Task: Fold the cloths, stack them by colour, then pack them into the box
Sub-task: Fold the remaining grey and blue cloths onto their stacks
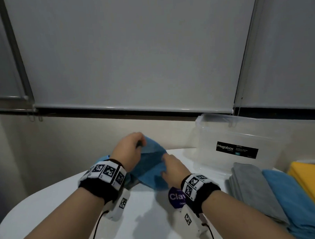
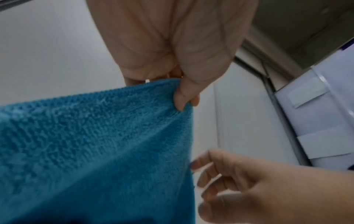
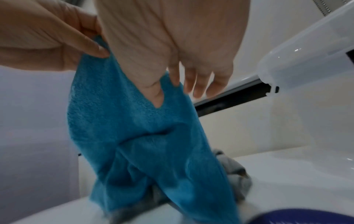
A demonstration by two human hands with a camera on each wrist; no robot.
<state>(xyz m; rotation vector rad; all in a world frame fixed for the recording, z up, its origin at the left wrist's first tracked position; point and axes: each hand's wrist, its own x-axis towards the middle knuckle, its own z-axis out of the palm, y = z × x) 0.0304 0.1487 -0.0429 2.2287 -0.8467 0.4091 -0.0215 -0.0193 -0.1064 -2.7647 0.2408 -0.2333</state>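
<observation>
Blue cloth (image 1: 151, 166): one piece, unfolded, lifted above the white table (image 1: 146, 219), its lower part trailing down to the tabletop.
Left hand (image 1: 129, 149): raised, fingers curled, thumb and fingers pinching the cloth's top edge at a corner; seen close in the left wrist view (image 2: 184, 94).
Right hand (image 1: 173, 168): lower, just beside the cloth's right edge; thumb (image 3: 155, 94) pressed on the fabric, remaining fingers (image 3: 201, 84) hanging nearly straight and loose. Whether it truly grips the cloth I cannot tell.
Grey cloth (image 3: 233, 171): crumpled on the table directly under the blue one, partly covered by it.
Clear box (image 1: 244, 142): stands at the table's far right, labelled "Megabox".
Folded stacks, right of the hands, side by side: grey stack (image 1: 251, 187), blue stack (image 1: 290, 198), yellow stack (image 1: 311, 181).
Purple round sticker (image 1: 175, 198): on the table beneath the right wrist, partly hidden.
Grey roller blind (image 1: 132, 48): behind the table.
</observation>
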